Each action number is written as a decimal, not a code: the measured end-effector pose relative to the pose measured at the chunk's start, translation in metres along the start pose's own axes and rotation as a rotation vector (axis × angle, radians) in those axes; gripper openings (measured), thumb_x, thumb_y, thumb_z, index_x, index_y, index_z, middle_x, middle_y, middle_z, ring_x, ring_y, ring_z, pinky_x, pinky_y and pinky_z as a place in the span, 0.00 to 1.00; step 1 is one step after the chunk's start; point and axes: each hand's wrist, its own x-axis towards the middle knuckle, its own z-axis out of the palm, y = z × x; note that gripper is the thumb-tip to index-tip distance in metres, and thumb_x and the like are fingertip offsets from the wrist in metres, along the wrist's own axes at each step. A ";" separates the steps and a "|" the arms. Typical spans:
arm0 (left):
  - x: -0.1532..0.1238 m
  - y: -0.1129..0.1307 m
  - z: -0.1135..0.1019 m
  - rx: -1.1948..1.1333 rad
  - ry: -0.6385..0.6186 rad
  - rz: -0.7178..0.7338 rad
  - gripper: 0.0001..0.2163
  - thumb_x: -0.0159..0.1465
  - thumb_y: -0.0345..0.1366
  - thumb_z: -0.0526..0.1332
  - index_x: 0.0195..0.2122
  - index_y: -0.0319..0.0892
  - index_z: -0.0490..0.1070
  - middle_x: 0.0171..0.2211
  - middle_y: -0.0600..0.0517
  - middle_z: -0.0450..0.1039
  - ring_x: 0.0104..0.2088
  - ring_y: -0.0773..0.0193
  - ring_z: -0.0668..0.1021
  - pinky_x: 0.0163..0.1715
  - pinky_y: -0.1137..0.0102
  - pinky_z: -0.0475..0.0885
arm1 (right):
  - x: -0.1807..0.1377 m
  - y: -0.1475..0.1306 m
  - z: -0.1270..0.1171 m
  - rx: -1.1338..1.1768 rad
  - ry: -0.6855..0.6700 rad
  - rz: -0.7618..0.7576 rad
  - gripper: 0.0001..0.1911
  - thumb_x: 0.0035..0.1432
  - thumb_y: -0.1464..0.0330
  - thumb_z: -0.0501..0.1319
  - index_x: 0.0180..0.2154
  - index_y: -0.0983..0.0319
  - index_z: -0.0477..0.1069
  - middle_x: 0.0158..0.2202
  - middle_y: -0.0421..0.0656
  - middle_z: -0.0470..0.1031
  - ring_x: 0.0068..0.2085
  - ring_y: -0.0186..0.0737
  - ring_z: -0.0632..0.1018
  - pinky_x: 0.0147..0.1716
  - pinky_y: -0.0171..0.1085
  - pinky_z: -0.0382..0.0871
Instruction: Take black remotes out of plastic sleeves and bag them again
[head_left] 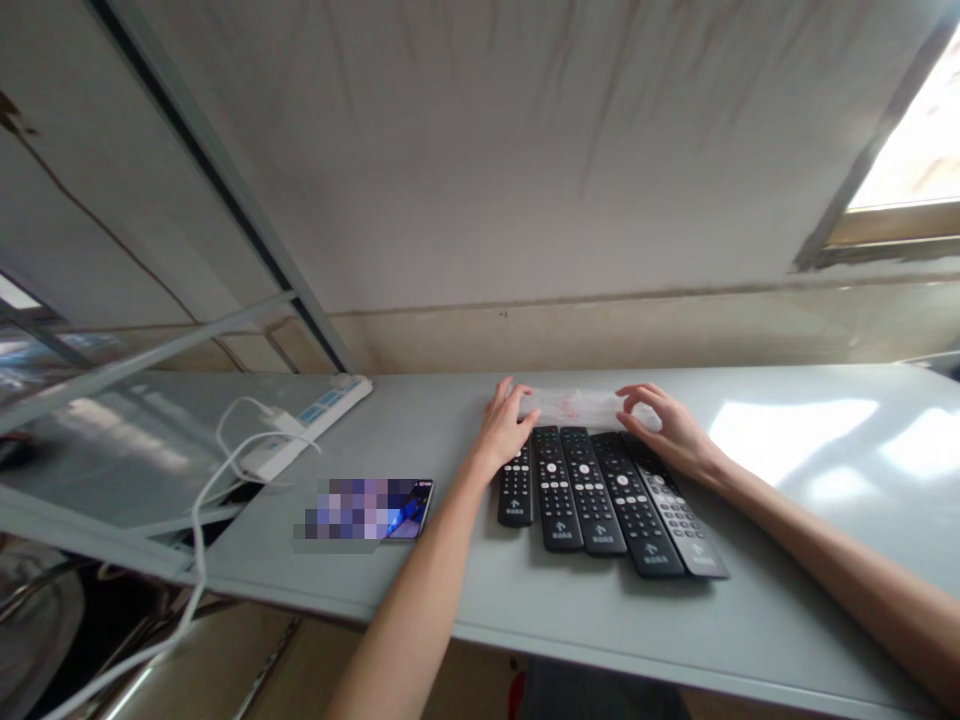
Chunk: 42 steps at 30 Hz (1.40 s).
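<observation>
Several black remote controls (592,490) lie side by side on the grey table (787,560), buttons up. Behind their far ends lies a clear plastic bag (574,406) with red print. My left hand (506,428) rests over the top of the leftmost remote, its fingers curled on the bag's left end. My right hand (671,425) pinches the bag's right end, above the rightmost remotes.
A phone (390,508) with a lit screen lies left of the remotes. A white power strip (311,425) with a white cable (196,560) sits further left, near the table's corner. A wall stands close behind the table; a window is at upper right.
</observation>
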 end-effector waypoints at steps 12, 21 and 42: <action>0.015 -0.028 0.008 -0.393 0.238 -0.057 0.16 0.69 0.32 0.62 0.58 0.45 0.73 0.66 0.41 0.70 0.70 0.51 0.69 0.73 0.52 0.60 | -0.002 0.001 -0.002 0.041 0.180 0.097 0.15 0.68 0.53 0.60 0.47 0.56 0.73 0.51 0.50 0.77 0.54 0.56 0.79 0.58 0.58 0.73; 0.012 -0.023 0.003 -0.768 0.280 -0.225 0.18 0.73 0.46 0.62 0.62 0.51 0.74 0.72 0.49 0.67 0.74 0.53 0.65 0.75 0.54 0.58 | -0.014 -0.008 0.008 0.148 0.172 0.323 0.35 0.73 0.44 0.50 0.71 0.55 0.58 0.69 0.59 0.67 0.66 0.62 0.74 0.63 0.63 0.72; 0.011 -0.011 -0.003 -0.797 0.345 -0.336 0.20 0.73 0.53 0.58 0.62 0.53 0.72 0.69 0.48 0.68 0.62 0.54 0.77 0.56 0.63 0.75 | -0.006 0.012 0.007 0.327 0.085 0.291 0.41 0.72 0.42 0.52 0.78 0.39 0.41 0.82 0.38 0.42 0.79 0.55 0.52 0.75 0.65 0.48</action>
